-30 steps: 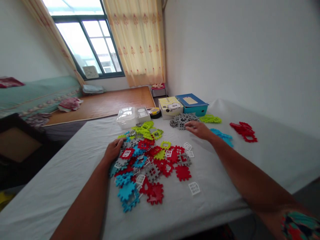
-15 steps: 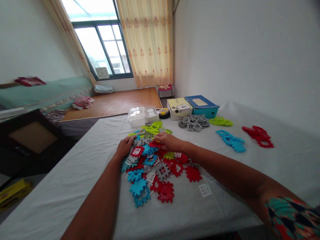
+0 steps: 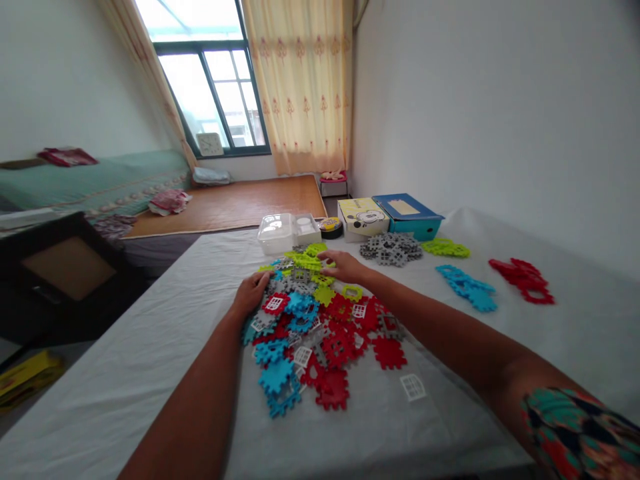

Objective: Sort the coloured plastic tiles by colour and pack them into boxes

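We see the left hand (image 3: 253, 292) resting on the left edge of the mixed pile of tiles (image 3: 325, 333), fingers curled down over grey and red pieces. We cannot tell whether it grips any of them. The right hand (image 3: 345, 265) lies palm down at the far end of that pile, fingers stretched out flat and touching the lime-green tiles (image 3: 306, 259), with nothing clasped in it. The pile spreads across the middle of the white-covered table (image 3: 150, 373), between the 2 forearms.

Beyond the right hand we find 4 sorted heaps, well apart from the pile: a grey heap (image 3: 393, 247), a lime heap (image 3: 446, 249), a blue heap (image 3: 467, 288) and a red heap (image 3: 523, 280). At the table's far edge stand a clear plastic box (image 3: 283, 232), a yellow box (image 3: 363, 217) and a blue box (image 3: 407, 215).
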Demonstrator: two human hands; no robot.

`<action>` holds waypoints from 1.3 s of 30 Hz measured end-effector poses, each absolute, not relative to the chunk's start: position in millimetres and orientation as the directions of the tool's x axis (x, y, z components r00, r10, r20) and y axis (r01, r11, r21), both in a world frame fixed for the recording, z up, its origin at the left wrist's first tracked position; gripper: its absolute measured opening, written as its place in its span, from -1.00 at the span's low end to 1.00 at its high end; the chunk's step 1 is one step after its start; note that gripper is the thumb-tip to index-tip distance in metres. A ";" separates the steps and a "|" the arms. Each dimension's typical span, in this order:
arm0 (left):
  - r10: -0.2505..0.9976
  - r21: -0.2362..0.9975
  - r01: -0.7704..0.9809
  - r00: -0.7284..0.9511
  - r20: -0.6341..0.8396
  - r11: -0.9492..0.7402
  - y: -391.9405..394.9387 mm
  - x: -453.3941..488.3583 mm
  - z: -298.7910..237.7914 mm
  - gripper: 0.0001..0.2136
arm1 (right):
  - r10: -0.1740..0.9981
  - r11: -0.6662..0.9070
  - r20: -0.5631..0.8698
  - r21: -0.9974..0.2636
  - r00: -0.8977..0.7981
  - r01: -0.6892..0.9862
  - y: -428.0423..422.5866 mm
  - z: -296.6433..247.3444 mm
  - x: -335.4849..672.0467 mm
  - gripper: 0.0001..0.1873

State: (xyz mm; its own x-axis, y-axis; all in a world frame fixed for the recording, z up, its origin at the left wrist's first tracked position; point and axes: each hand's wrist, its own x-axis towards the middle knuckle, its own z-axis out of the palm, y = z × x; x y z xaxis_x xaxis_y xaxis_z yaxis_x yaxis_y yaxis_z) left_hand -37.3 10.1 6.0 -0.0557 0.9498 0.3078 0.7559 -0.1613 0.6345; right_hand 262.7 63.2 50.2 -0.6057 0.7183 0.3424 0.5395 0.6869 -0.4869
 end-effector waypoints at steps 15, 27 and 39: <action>0.957 0.661 0.738 -0.078 0.281 -0.134 10.1 -35.5 9.0 -0.44 | 0.748 0.434 0.134 -0.839 -0.650 0.326 61.4 50.6 308.7 -0.49; 0.958 0.653 0.749 -0.097 0.268 -0.107 13.7 -39.2 10.9 -0.45 | 0.844 0.449 0.195 -0.766 -0.500 0.460 43.2 23.7 401.1 -0.70; 0.962 0.648 0.759 -0.122 0.245 -0.069 13.3 -42.8 16.1 -0.47 | 0.716 0.635 0.249 -0.621 -0.652 0.459 33.1 8.2 403.9 -0.37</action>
State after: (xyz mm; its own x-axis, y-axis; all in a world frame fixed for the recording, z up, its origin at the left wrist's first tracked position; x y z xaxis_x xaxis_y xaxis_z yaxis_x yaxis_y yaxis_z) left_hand -42.8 13.3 16.1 -0.1220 0.9619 0.2447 0.7588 -0.0686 0.6477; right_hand 403.9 33.1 8.2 -0.6523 0.7158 0.2494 0.4593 0.6350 -0.6211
